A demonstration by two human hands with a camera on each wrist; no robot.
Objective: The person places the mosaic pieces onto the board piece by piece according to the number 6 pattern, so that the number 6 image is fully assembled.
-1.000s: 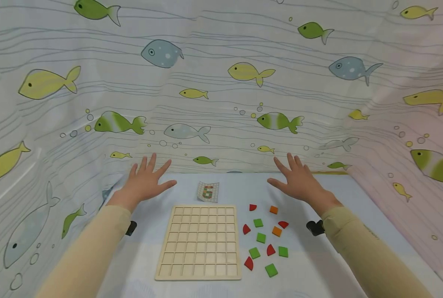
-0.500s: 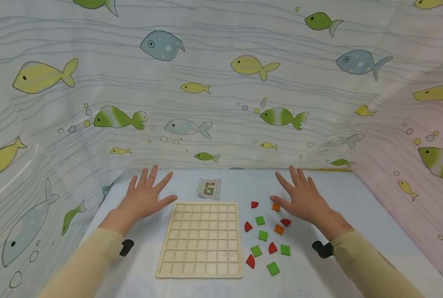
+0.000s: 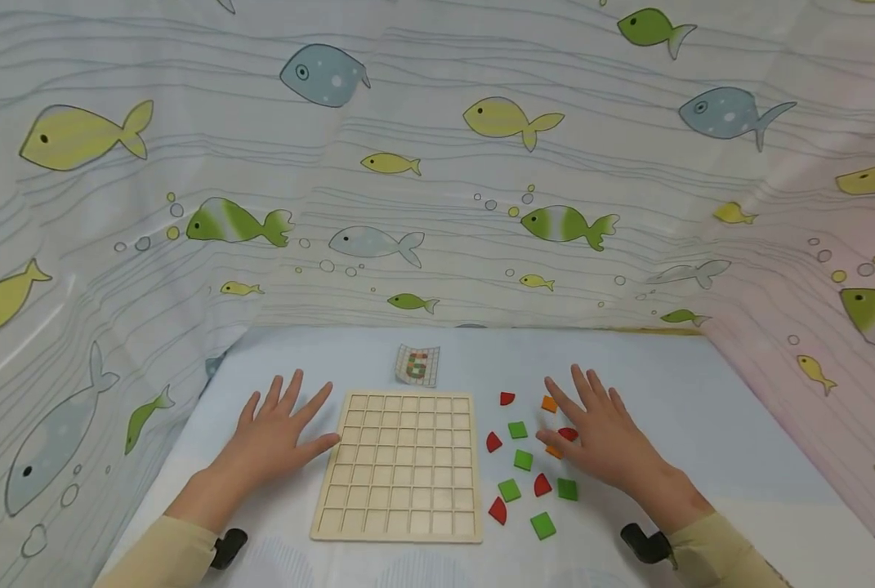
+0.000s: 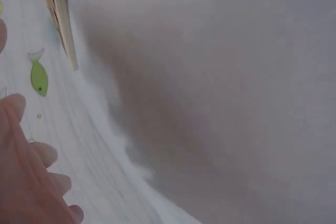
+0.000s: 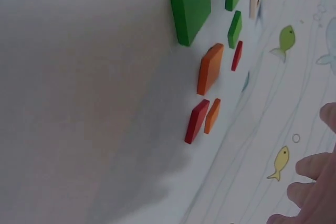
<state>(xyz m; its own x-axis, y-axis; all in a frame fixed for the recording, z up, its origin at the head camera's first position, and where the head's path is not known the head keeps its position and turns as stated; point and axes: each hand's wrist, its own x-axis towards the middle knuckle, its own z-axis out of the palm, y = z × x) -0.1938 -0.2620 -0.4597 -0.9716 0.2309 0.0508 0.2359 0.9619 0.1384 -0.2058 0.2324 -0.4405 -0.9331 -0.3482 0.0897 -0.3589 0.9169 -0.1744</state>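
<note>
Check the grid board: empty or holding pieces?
Empty: the grid board shows bare wood in the head view; the coloured pieces lie outside it, to its right.

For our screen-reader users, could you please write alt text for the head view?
A person's left hand is spread beside a wooden grid board; the spread right hand partly hides some loose green, red and orange pieces on a pale tabletop. Beyond the board lies a small gridded sheet; a fish-print backdrop rises behind.

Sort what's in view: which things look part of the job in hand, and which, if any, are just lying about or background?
Likely the job:
wooden grid board
green squares
red wedges
orange squares
card showing a 6

Probably background:
fish-print cloth
black wrist devices
</note>
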